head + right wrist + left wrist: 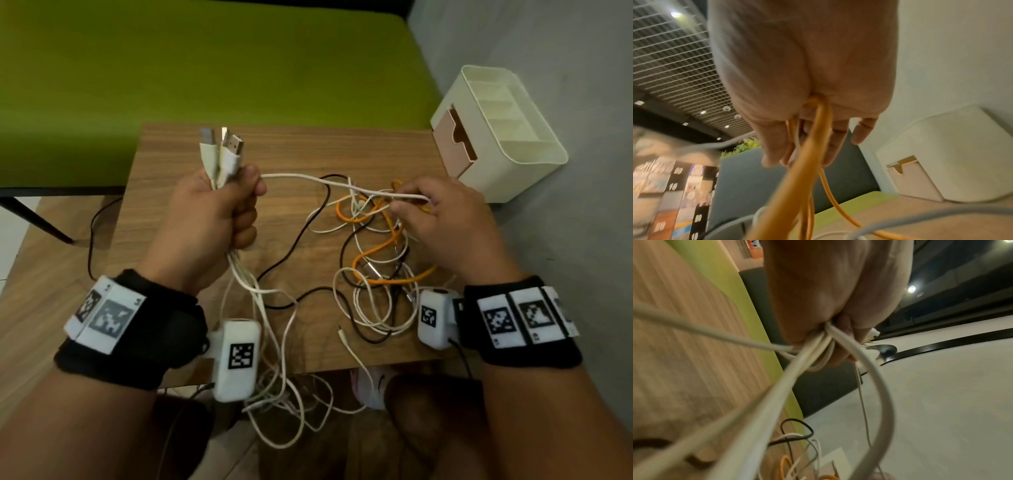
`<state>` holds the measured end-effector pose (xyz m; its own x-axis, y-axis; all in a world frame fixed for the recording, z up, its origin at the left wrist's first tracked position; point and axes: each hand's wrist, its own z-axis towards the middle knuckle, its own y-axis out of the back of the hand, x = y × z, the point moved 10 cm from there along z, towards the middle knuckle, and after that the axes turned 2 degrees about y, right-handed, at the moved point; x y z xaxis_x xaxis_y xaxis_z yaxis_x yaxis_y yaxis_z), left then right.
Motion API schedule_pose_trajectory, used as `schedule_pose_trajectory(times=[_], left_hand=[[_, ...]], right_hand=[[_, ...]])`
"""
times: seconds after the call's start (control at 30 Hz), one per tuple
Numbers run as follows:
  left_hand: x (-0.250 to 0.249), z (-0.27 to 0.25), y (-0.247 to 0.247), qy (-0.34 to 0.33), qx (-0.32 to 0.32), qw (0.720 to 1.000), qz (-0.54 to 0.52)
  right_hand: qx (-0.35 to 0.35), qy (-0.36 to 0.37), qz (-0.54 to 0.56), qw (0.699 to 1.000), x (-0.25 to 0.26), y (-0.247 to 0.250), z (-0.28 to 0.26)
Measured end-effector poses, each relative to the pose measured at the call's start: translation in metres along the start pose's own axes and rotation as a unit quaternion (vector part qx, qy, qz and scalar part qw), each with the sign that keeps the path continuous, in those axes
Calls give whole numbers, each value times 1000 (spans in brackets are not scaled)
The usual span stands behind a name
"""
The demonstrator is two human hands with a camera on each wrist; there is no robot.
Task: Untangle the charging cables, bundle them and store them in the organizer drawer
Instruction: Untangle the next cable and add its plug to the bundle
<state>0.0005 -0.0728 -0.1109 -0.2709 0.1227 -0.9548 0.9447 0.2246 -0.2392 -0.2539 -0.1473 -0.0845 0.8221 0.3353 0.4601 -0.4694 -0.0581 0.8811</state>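
the left hand (212,219) is raised in a fist clamped around several white cables (219,161), their usb plugs sticking up above the knuckles and the cords trailing down past the table edge. the right hand (442,219) pinches a white strand and the orange cable (387,240) over the tangle (373,270) lying on the wooden table (178,219). the organizer (507,144) stands at the table's far right corner, its drawer (454,137) partly open.
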Motion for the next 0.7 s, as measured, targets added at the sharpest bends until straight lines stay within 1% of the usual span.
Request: schedule_pose_trajectory(times=[0.07,0.13,0.2,0.27,0.37,0.43,0.5,0.53,0.57,0.6,0.67,0.7], left_hand=[[9,2,3,24,-13,998,48],[14,0,2,36,-29,993,104],[14,-4,-5,36,-38,982,180],[12,-8,-15,28,-37,963,267],[7,-13,-29,16,-30,943,331],[5,-17,-35,12,-27,939,342],[-4,-22,-41,-4,-28,938,345],[-9,-24,-45,-17,-26,939,341],[-15,-28,-48,-28,-25,941,336],[-22,-30,-50,-38,-27,942,332],[-31,-33,-48,-37,-39,940,337],[-32,-34,-44,-28,-43,937,344]], right_hand=[[3,8,114,993,0,4,-6],[1,50,177,983,9,11,-12],[-7,62,216,974,17,20,-17],[-27,57,231,971,18,28,-19],[-79,75,260,959,30,44,-25],[-74,72,328,939,37,45,-29],[-29,39,440,897,43,33,-30],[-8,24,476,879,47,27,-31],[4,13,472,881,51,23,-33],[6,5,436,900,53,21,-34],[0,-1,321,947,52,19,-35],[-5,-1,281,960,51,20,-36]])
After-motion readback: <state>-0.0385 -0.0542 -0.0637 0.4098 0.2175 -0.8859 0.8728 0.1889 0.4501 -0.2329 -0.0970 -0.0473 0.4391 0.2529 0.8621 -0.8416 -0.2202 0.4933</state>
